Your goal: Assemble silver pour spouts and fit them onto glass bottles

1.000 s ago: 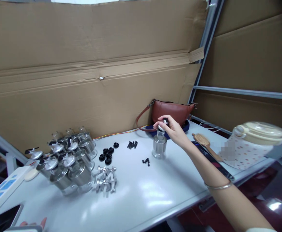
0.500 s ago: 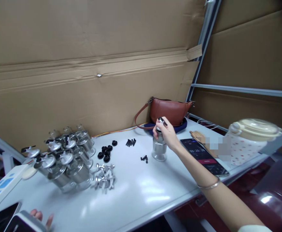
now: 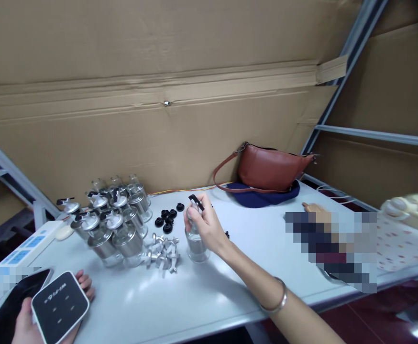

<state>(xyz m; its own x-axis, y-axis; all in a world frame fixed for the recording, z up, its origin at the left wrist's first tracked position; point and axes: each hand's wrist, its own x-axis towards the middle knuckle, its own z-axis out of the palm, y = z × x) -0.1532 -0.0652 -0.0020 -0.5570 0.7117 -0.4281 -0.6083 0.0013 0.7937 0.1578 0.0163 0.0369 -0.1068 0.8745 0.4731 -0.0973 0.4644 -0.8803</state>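
Note:
My right hand (image 3: 204,222) is wrapped round the neck of a glass dispenser bottle (image 3: 197,246) with a steel band. The bottle stands upright on the table, a black lever (image 3: 196,201) sticking out above my fingers. In the lower left, my left hand (image 3: 24,320) holds a square white-edged Wi-Fi device (image 3: 61,306) with a dark face. Silver-and-white pourer tops (image 3: 163,253) lie in a pile just left of the bottle. Black round caps (image 3: 168,220) are scattered behind them. Several similar bottles (image 3: 126,241) are grouped on the left, some wearing pourer tops with black levers.
A brown leather bag (image 3: 269,167) rests on a dark blue cap (image 3: 262,197) by the cardboard wall (image 3: 180,148). To the right, a pixelated patch covers part of the table near a spotted container (image 3: 402,243). A dark tablet-like slab (image 3: 18,296) lies at lower left.
My right hand has brought the bottle leftward, close to the pile of pourer tops. My left hand and the Wi-Fi device have risen further into view. The camera view has shifted.

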